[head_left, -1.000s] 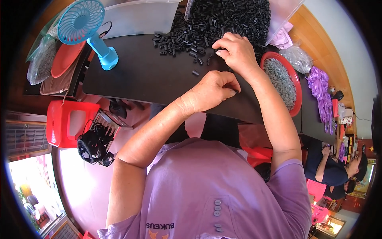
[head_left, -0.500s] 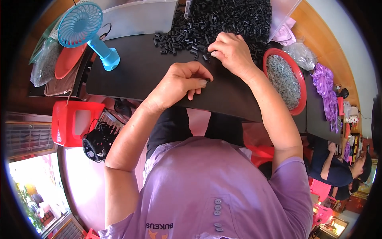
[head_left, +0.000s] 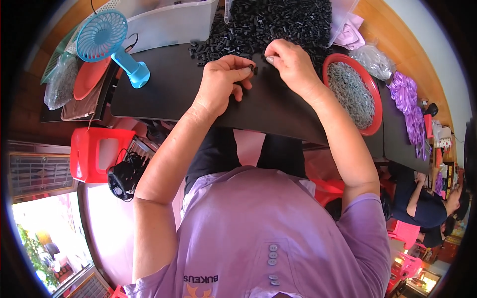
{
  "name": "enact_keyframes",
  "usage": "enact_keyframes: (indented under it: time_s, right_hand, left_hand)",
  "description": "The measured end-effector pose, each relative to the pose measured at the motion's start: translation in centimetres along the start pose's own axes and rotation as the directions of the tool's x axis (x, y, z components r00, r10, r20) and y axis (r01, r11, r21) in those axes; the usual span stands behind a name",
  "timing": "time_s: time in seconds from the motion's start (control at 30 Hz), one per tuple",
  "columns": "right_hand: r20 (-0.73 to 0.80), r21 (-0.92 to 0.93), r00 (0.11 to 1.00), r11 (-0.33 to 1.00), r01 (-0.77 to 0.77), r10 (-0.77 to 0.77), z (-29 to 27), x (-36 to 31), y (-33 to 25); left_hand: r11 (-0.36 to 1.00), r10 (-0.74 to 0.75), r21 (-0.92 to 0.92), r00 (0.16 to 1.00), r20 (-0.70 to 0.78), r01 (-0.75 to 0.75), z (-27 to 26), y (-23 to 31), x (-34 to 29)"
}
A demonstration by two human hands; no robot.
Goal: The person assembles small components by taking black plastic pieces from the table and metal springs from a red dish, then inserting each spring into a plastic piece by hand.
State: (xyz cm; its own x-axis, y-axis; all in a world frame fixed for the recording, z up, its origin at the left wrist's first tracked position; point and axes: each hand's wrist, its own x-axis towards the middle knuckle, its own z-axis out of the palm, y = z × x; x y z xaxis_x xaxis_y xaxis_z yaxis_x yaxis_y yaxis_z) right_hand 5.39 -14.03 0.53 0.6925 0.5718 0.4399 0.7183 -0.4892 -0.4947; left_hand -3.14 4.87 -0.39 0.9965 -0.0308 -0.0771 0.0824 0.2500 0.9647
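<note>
A heap of small black cylindrical pieces spreads over the far side of the dark table. At the near edge of that heap, my left hand pinches one small black cylindrical piece between thumb and forefinger, the other fingers curled under. My right hand is just to its right, over the heap's near edge. Its thumb and forefinger are bent together, and whatever lies between them is too small or hidden to make out. The two hands are a short gap apart.
A red basin of small greyish pieces stands right of my right forearm. A blue fan and a translucent bin are at the far left. Purple ribbon-like material lies far right. Another person sits at the right.
My left hand has moved away from me, up to the heap's edge, with the black piece still pinched. My right hand has barely shifted. The whole view has tilted slightly.
</note>
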Motion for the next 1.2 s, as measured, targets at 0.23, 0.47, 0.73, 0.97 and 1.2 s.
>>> enact_keyframes:
  time_s: [0.23,0.47,0.73,0.97,1.2]
  right_hand:
    - [-0.106,-0.398,0.957,0.893,0.207,-0.269,-0.2,-1.1,0.7]
    - [-0.058,-0.484,0.957,0.846,0.221,-0.284,-1.0,-3.1,-1.1]
    - [-0.079,-0.453,0.992,0.890,0.050,-0.097,-2.3,-7.8,0.6]
    - [-0.041,-0.392,0.996,0.918,0.053,-0.075,-2.4,-6.0,-1.1]
    - [-0.069,-0.467,0.988,0.880,0.089,-0.137,-1.6,-5.1,0.6]
  left_hand:
    - [0.999,0.036,-0.038,0.999,-0.020,-0.036,-0.2,-0.2,0.1]
    - [0.973,0.092,-0.215,0.995,0.032,-0.083,-0.1,-0.1,-0.6]
    - [0.991,0.107,-0.087,0.990,0.092,-0.099,0.0,-1.0,-2.4]
    - [0.995,0.096,-0.031,0.991,0.090,-0.094,0.0,-1.3,-2.7]
    - [0.992,0.123,0.017,0.988,0.093,-0.125,0.2,-1.3,-3.1]
